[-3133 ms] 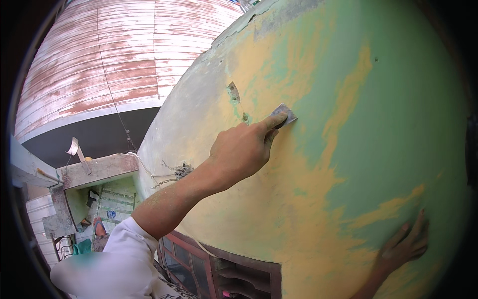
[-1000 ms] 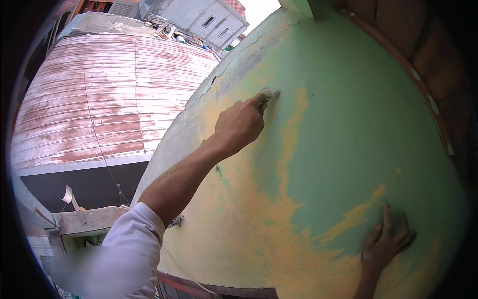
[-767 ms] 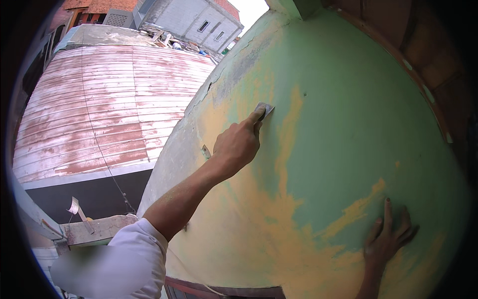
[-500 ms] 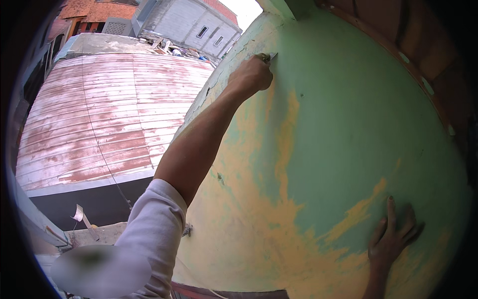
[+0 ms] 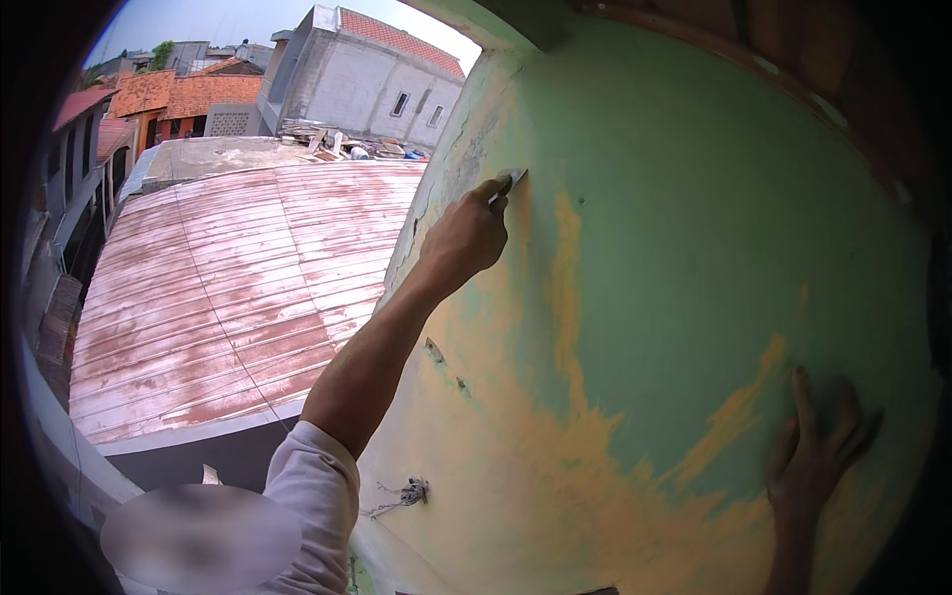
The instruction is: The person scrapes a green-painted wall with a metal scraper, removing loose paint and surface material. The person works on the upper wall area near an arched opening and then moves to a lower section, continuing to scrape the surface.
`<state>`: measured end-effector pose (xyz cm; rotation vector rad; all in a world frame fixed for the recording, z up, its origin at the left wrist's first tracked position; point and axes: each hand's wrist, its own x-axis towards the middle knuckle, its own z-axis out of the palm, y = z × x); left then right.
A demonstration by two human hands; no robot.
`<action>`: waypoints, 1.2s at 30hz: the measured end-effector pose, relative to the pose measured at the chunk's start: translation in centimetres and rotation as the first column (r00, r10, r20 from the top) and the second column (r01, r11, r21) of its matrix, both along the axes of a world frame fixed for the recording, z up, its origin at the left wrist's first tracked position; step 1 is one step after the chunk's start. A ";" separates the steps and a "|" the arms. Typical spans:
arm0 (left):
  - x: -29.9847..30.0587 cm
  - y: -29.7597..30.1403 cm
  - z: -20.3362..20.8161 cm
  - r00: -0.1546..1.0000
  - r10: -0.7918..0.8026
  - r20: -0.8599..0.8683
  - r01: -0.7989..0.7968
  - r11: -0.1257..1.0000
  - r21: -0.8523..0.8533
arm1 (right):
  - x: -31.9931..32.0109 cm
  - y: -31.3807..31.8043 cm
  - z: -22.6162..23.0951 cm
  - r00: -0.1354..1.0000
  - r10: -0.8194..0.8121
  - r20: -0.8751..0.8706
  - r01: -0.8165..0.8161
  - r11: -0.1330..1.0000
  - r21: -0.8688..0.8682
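Observation:
My left hand is closed around a scraper, its handle mostly hidden in the fingers. The thin metal blade meets the painted wall near its left corner. Green paint covers much of this wall; yellow-orange patches show below and around the blade. Lower right, my right hand rests against the green surface with its fingers spread, holding nothing. An orange streak runs up the wall just left of it.
A bundle of loose wires sticks out of the lower wall. Cracked, peeling paint lines the left edge. Beyond it lies a rusty corrugated roof, with a grey building behind. Dark boards run along the upper right.
The view has tilted upward, showing more rooftops and sky. My left hand has moved down the wall with the scraper. My right hand stays at about the same spot on the wall.

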<state>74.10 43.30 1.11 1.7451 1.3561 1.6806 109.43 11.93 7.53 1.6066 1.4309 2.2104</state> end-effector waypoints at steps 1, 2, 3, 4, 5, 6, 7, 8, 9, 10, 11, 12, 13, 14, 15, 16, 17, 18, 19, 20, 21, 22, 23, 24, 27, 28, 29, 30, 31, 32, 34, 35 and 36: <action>0.9 -1.1 -1.6 0.997 -0.004 -0.072 0.002 1.000 -0.030 | 0.2 0.2 -0.3 1.000 0.013 -0.012 -0.013 1.000 0.007; 0.7 -1.5 -2.5 0.994 0.020 -0.108 -0.021 1.000 -0.003 | 0.2 0.4 -0.6 0.999 0.009 -0.053 -0.009 1.000 0.010; -0.1 -0.7 -2.3 0.995 0.039 -0.096 -0.038 0.999 0.011 | -0.1 0.6 -0.5 0.997 0.012 -0.073 -0.011 1.000 0.010; -0.9 0.0 -1.3 0.996 0.047 -0.071 -0.045 0.999 0.027 | -0.5 0.6 -0.2 0.997 0.005 -0.080 -0.004 1.000 0.012; -1.6 0.9 0.9 0.996 0.077 -0.053 -0.078 0.997 -0.006 | -0.7 0.6 -0.1 0.996 0.007 -0.091 -0.006 1.000 0.016; -2.5 1.8 3.2 0.995 0.099 -0.034 -0.100 0.994 -0.049 | -0.8 0.4 -0.3 0.995 0.001 -0.100 0.000 1.000 0.012; -3.3 4.6 4.1 0.992 0.121 -0.033 -0.120 0.993 0.007 | -0.9 0.4 -0.3 0.994 0.003 -0.112 -0.001 1.000 0.015; -3.4 5.6 4.3 0.995 0.097 -0.011 -0.097 0.995 0.003 | -0.8 0.5 -0.2 0.996 0.014 -0.090 -0.012 1.000 0.022; -3.2 6.2 4.2 0.998 0.070 0.003 -0.070 0.998 -0.008 | -0.6 0.5 -0.3 0.997 0.021 -0.075 -0.020 1.000 0.023; -2.7 5.3 4.6 0.999 0.032 0.010 -0.032 0.999 -0.022 | -0.4 0.3 -0.4 0.998 0.018 -0.068 -0.017 1.000 0.018; -1.6 3.7 3.3 0.999 -0.029 0.043 0.032 0.997 -0.068 | -0.3 0.2 -0.3 0.999 0.008 -0.054 -0.008 1.000 0.015; -1.0 3.0 0.6 1.000 0.004 -0.030 -0.003 1.000 0.030 | -0.2 0.3 -0.4 0.999 0.018 -0.050 -0.017 1.000 0.015; -0.3 1.0 -1.5 0.997 0.007 -0.078 -0.006 1.000 0.022 | 0.0 0.4 -0.5 0.998 0.024 -0.051 -0.023 0.999 0.022; -0.2 -0.4 -2.4 0.993 0.020 -0.120 -0.018 1.000 0.018 | -0.1 0.7 -0.7 0.998 0.034 -0.059 -0.033 0.999 0.028; -0.8 -0.3 -1.9 0.993 0.035 -0.115 -0.033 0.999 0.020 | -0.2 0.9 -0.6 0.997 0.042 -0.058 -0.041 0.999 0.028; -1.2 0.3 -1.0 0.994 0.043 -0.102 -0.041 0.999 0.016 | -0.4 1.0 -0.5 0.998 0.044 -0.048 -0.043 0.999 0.022; -1.8 1.2 0.2 0.995 0.051 -0.090 -0.051 0.999 0.011 | -0.2 0.9 -0.5 0.998 0.050 -0.027 -0.050 0.998 0.030; -2.5 3.3 2.2 0.995 0.093 -0.038 -0.093 0.996 0.005 | 0.2 0.7 -0.4 0.998 0.056 0.005 -0.056 0.998 0.030; -3.1 5.0 4.0 0.996 0.093 -0.009 -0.093 0.996 -0.001 | 0.4 0.5 -0.2 0.998 0.056 0.037 -0.057 0.998 0.025; -3.7 6.8 5.1 0.994 0.109 0.002 -0.109 0.994 0.022 | 0.3 0.4 0.0 0.998 0.040 0.037 -0.041 0.999 0.023; -3.9 6.6 5.9 0.999 0.045 0.014 -0.046 0.999 0.005 | 0.4 0.1 -0.2 1.000 0.020 0.017 -0.021 1.000 0.021; -3.6 6.0 5.0 0.999 0.027 0.018 -0.028 1.000 0.008 | 0.4 -0.1 -0.5 1.000 0.000 -0.003 0.000 1.000 0.018; -3.1 5.2 3.3 1.000 0.010 0.022 -0.010 1.000 0.010 | 0.3 -0.1 -0.5 1.000 -0.001 -0.010 0.002 1.000 0.009; -2.8 3.6 1.6 1.000 0.001 0.019 -0.002 1.000 0.019 | 0.1 0.3 -0.4 1.000 0.007 -0.024 -0.006 1.000 0.007; 0.9 -2.5 -6.8 0.993 -0.038 -0.112 0.032 0.998 -0.052 | -0.2 0.8 -0.3 0.996 -0.006 -0.088 0.009 0.999 0.032; 1.4 -3.6 -8.5 0.985 -0.083 -0.151 0.068 0.993 -0.098 | -0.3 0.8 -0.3 0.994 -0.015 -0.108 0.019 0.999 0.043; 0.9 -4.0 -7.3 0.982 -0.089 -0.165 0.069 0.990 -0.121 | -0.5 0.7 -0.3 0.995 -0.005 -0.101 0.011 0.998 0.058; 0.5 -4.4 -6.5 0.979 -0.104 -0.172 0.077 0.984 -0.159 | -0.8 0.6 -0.3 0.996 -0.003 -0.090 0.009 0.998 0.059; 0.2 -3.4 -5.4 0.988 -0.066 -0.139 0.053 0.994 -0.101 | -0.9 0.3 -0.2 0.997 -0.013 -0.075 0.015 0.999 0.036; -0.6 -1.8 -3.8 0.994 -0.030 -0.108 0.025 0.998 -0.052 | -0.7 0.2 -0.1 0.999 -0.007 -0.046 0.008 0.999 0.031; -1.8 0.1 -0.5 1.000 0.019 -0.021 -0.021 0.997 -0.069 | 0.2 0.0 0.4 1.000 -0.010 0.012 0.010 1.000 0.015; -2.1 1.0 -0.5 1.000 0.004 0.023 -0.002 0.998 -0.069 | 0.3 0.1 0.4 1.000 -0.012 0.014 0.011 1.000 0.025; -1.9 1.6 -0.9 0.998 -0.016 0.064 0.020 0.998 -0.065 | 0.3 0.1 0.4 1.000 -0.018 0.012 0.017 0.999 0.039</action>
